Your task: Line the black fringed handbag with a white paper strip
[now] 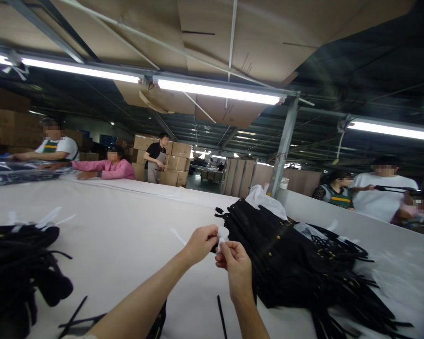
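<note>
My left hand (200,244) and my right hand (236,264) meet above the white table (127,221). Together they pinch a small white piece (222,236) between the fingertips; I cannot tell exactly what it is. Just right of the hands lies a pile of black garments with small gold studs (289,259). A second heap of black garments (17,268) lies at the left edge, with white tags sticking out on top.
Thin black strips (221,315) lie on the table near my forearms. A white bag (265,197) sits behind the right pile. Other people work at the far left and at the right. Cardboard boxes (176,165) are stacked behind. A metal post (284,146) stands mid-table.
</note>
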